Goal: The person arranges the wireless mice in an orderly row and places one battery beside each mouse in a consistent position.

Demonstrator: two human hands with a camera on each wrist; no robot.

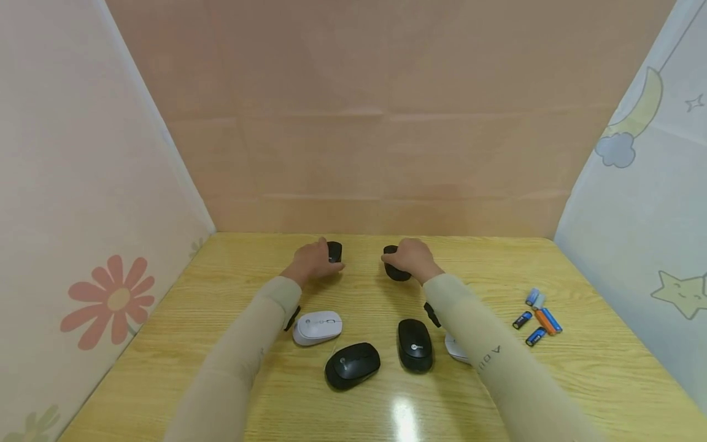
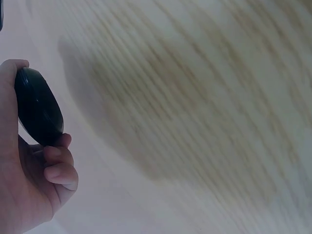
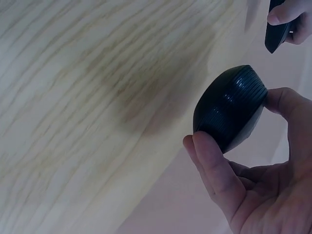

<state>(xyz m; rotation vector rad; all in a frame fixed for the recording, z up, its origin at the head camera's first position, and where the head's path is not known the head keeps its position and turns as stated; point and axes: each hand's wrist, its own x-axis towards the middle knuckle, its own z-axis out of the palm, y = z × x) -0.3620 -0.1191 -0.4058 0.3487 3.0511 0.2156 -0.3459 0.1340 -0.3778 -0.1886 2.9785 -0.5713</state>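
Toward the far edge of the table, my left hand (image 1: 315,261) pinches a black computer mouse (image 1: 334,250) between thumb and fingers. The left wrist view shows this mouse (image 2: 39,105) tilted on edge, with a shadow on the surface beside it. To the right, my right hand (image 1: 415,258) grips another black computer mouse (image 1: 395,271) by its ends. In the right wrist view that mouse (image 3: 229,107) is also tilted, its ribbed side showing. The two mice are apart, and the hands partly cover them in the head view.
Nearer on the wooden table (image 1: 254,393) lie a white mouse (image 1: 318,327), a black mouse (image 1: 353,366) and another black mouse (image 1: 415,345). A second white mouse (image 1: 455,348) is partly hidden by the right sleeve. Several batteries (image 1: 544,319) lie at the right. A wall (image 1: 381,153) rises behind.
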